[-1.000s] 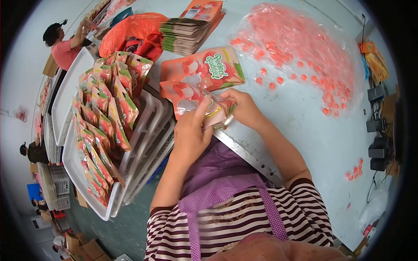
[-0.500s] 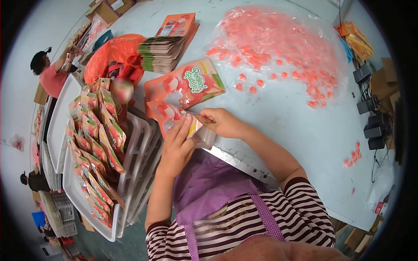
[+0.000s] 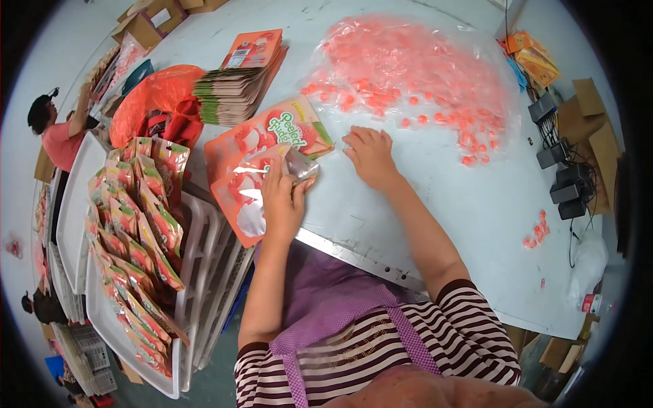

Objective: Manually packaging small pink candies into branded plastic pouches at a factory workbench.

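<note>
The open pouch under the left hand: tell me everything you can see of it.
The open pouch is a flat, glossy packet, orange-red with pale fruit pictures outside and shiny silver foil inside. Its mouth gapes toward the right, showing that lining. It lies tilted on the pale table near its front edge, on top of similar flat pouches. The left hand rests on it, fingers at the mouth. The right hand lies flat on the table beside it, apart.

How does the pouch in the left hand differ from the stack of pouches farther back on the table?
The pouch in the left hand is single and gapes open, showing a silvery inside; the stack of pouches is many flat ones piled up, untouched. Both have orange-red fronts.
</note>
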`<action>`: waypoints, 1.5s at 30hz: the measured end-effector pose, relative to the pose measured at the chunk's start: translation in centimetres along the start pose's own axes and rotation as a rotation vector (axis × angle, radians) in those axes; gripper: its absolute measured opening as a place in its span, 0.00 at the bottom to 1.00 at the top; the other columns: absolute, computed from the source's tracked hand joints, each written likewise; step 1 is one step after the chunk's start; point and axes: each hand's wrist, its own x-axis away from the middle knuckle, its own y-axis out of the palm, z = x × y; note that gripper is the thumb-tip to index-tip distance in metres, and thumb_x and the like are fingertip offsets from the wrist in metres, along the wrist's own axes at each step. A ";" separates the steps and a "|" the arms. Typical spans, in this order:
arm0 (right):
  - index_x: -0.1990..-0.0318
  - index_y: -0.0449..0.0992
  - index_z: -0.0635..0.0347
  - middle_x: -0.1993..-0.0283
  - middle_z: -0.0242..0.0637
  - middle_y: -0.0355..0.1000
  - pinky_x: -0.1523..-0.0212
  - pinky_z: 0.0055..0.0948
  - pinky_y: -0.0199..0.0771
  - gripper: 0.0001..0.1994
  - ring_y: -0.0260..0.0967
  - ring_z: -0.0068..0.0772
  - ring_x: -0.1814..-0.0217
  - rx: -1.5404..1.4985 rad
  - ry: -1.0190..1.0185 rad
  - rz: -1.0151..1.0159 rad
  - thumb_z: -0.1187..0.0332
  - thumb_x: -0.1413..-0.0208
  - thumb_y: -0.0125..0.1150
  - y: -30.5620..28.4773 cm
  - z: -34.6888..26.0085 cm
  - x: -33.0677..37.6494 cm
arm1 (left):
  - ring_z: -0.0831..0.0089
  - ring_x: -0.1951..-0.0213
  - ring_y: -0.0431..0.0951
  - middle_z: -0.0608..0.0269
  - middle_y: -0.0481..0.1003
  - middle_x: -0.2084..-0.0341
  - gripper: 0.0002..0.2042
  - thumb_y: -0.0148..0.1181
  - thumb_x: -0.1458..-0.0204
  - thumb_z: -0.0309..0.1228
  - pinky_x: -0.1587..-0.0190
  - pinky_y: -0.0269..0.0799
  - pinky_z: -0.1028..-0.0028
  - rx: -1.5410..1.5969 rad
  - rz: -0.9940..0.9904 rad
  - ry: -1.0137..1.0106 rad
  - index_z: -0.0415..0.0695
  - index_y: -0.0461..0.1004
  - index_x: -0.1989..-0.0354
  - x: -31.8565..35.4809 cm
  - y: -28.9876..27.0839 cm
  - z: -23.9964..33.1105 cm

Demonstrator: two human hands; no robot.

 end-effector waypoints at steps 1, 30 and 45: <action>0.52 0.71 0.50 0.44 0.37 0.62 0.39 0.51 0.44 0.15 0.54 0.39 0.39 -0.021 -0.015 0.008 0.64 0.49 0.56 -0.1 0.0 0.6 | 0.44 0.42 0.59 0.40 0.59 0.42 0.09 0.60 0.55 0.26 0.42 0.54 0.53 0.010 0.000 0.004 0.39 0.64 0.71 0.0 0.2 0.0; 0.54 0.74 0.58 0.46 0.39 0.67 0.50 0.30 0.64 0.11 0.64 0.36 0.49 -0.426 0.635 0.345 0.69 0.44 0.52 -13.9 12.7 8.2 | 0.44 0.44 0.62 0.38 0.58 0.42 0.08 0.60 0.55 0.24 0.46 0.57 0.57 -0.041 0.010 0.071 0.38 0.67 0.70 0.3 -0.1 -0.6; 0.50 0.71 0.53 0.46 0.36 0.66 0.39 0.36 0.51 0.14 0.56 0.36 0.40 -0.138 0.242 0.230 0.65 0.43 0.50 -10.9 9.7 7.9 | 0.44 0.43 0.61 0.39 0.57 0.41 0.07 0.59 0.53 0.24 0.45 0.57 0.57 -0.026 -0.010 0.058 0.38 0.67 0.69 0.1 0.0 -0.3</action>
